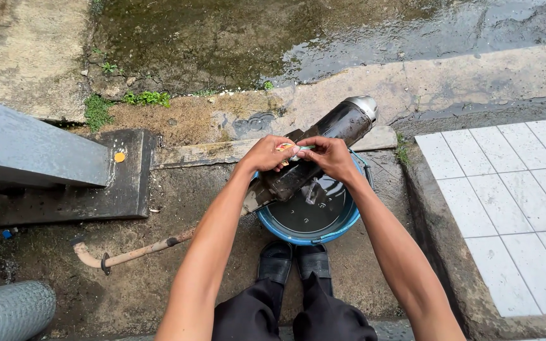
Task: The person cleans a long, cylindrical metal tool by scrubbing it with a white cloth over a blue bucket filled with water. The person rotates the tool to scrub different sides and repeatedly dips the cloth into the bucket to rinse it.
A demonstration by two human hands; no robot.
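Head view: both hands together over a blue bucket point(342, 222).
Left hand point(265, 153) and right hand point(331, 156) pinching one small colourful packet point(291, 148), just above a dark exhaust pipe point(323, 148) lying across the bucket's rim.

Soft, bright daylight, no hard shadows. The wet ground point(374, 44) shines a little. Everything looks sharp, but the edges bend a bit.
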